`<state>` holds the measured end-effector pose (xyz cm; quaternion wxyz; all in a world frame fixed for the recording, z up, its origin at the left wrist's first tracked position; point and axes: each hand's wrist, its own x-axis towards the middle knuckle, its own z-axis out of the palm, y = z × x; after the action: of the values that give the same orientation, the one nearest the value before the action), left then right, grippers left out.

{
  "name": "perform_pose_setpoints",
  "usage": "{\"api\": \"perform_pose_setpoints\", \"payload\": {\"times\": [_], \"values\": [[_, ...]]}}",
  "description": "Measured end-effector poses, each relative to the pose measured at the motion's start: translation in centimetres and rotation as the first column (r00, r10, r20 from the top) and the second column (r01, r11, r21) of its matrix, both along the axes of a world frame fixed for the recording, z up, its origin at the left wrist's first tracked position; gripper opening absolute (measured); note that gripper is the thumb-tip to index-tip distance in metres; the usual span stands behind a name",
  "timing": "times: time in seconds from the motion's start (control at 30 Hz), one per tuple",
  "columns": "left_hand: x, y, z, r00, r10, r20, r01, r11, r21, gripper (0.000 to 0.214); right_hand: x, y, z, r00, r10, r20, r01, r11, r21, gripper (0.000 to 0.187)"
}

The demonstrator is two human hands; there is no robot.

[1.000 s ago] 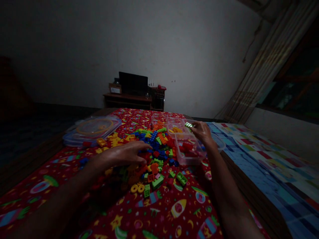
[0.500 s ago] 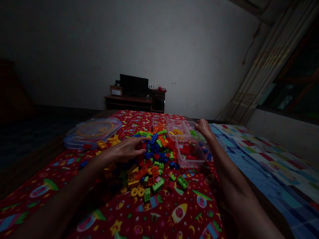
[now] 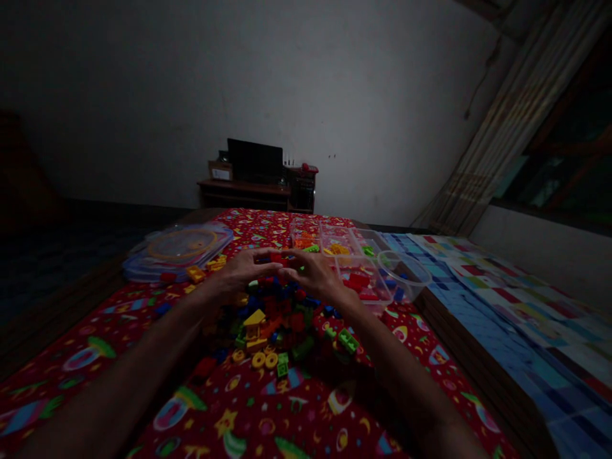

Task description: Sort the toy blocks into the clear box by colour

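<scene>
My left hand [image 3: 245,266] and my right hand [image 3: 313,273] meet over a heap of toy building bricks [image 3: 272,312]. A red toy brick [image 3: 278,259] shows between their fingertips, and both hands appear to pinch it. The fingers partly hide it, and the light is dim. Below my hands, the heap mixes red, blue, green, yellow and orange pieces. Towards me lie a yellow roof-shaped piece [image 3: 255,324], yellow rings [image 3: 259,360] and a green brick [image 3: 348,342].
Clear boxes of sorted bricks stand on the right: orange [image 3: 305,237], yellow [image 3: 337,247], green [image 3: 369,245], red [image 3: 363,290]. A round tub [image 3: 406,271] holds blue ones. Stacked clear lids [image 3: 179,248] lie left on the red patterned cloth [image 3: 229,398]. A bed [image 3: 482,299] adjoins on the right.
My right hand has come left from above the green brick box to the heap, meeting my left hand. My left hand has shifted slightly right and up. The round tub is now uncovered to view.
</scene>
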<state>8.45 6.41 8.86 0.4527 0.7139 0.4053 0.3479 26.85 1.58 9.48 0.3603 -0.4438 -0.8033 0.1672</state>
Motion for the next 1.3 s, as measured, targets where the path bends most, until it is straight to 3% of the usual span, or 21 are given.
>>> {"api": "perform_pose_setpoints", "payload": {"times": [0.2,0.43,0.53,0.67,0.83,1.03,1.17,1.3], "values": [[0.2,0.5,-0.6,0.989,-0.145,-0.029,0.147,0.988,0.052,0.05,-0.1,-0.3,-0.6,0.994,-0.11,0.01,0.109,0.992,0.062,0.024],[0.6,-0.1,0.1,0.976,-0.121,-0.183,0.154,0.972,0.177,0.053,0.7,-0.1,-1.3,0.996,-0.075,0.049,0.067,0.986,0.154,0.015],[0.7,0.0,0.2,0.969,-0.021,-0.246,0.09,0.958,0.273,0.054,0.9,-0.1,-1.0,0.987,-0.131,0.097,0.108,0.972,0.208,0.014],[0.2,0.7,-0.3,0.942,0.153,-0.3,-0.035,0.93,0.367,0.048,2.2,0.0,-0.3,0.912,-0.327,0.248,0.259,0.927,0.269,0.018],[-0.3,1.2,-1.0,0.947,0.121,-0.297,-0.029,0.955,0.296,0.052,6.2,0.7,-0.1,0.749,-0.467,0.47,0.4,0.884,0.241,0.019],[-0.3,1.2,-0.9,0.984,0.089,-0.155,-0.059,0.98,0.188,0.059,10.4,1.3,-0.7,0.565,-0.594,0.573,0.596,0.774,0.214,0.023],[-0.8,1.0,-0.4,0.996,0.031,-0.089,-0.021,0.994,0.104,0.057,10.9,1.4,-1.2,0.563,-0.589,0.579,0.606,0.771,0.196,0.025],[-0.9,0.3,0.1,0.998,0.023,0.062,-0.023,1.0,-0.005,0.052,9.4,1.2,-0.9,0.651,-0.569,0.502,0.534,0.813,0.23,0.025]]}}
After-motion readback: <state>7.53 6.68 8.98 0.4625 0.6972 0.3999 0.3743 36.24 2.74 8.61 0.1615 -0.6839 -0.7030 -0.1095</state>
